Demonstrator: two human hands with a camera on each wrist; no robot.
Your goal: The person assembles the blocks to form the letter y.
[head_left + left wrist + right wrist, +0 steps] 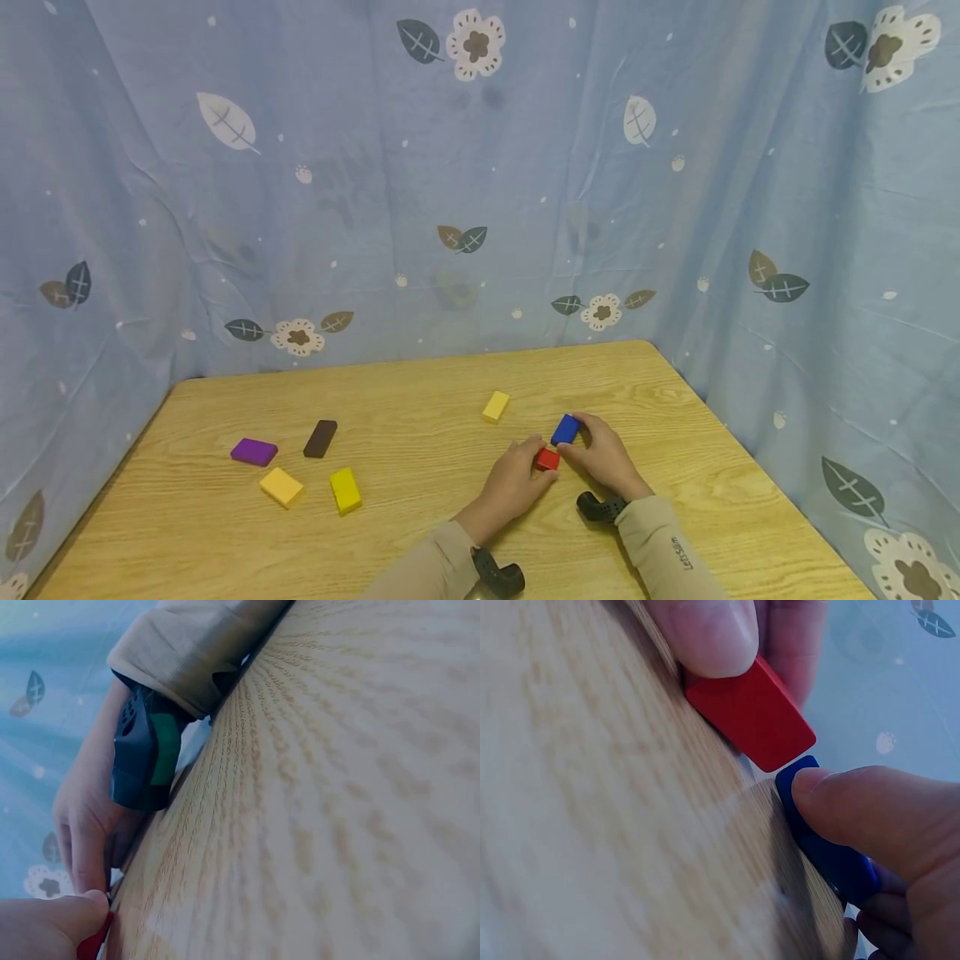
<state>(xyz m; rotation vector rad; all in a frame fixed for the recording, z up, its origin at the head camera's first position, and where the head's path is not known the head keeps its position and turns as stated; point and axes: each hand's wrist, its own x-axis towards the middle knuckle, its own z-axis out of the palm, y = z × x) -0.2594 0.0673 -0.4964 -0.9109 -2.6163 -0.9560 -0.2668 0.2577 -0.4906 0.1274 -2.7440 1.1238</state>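
On the right half of the table, my left hand [512,485] pinches a small red block [548,459] between thumb and fingers. Just beyond it, my right hand [606,458] grips a blue block [566,429] by its two ends. In the right wrist view, the red block [761,720] is slightly tilted, with one corner close to an end of the blue block [829,859]; whether they touch, I cannot tell. The left wrist view shows only a sliver of the red block [94,943] under the left thumb [52,919].
A pale yellow block [496,407] lies beyond the hands. Farther left are a purple block [254,452], a dark brown block [320,438], a light orange block [282,487] and a bright yellow block [346,490]. A patterned blue curtain [375,208] surrounds the wooden table [420,533].
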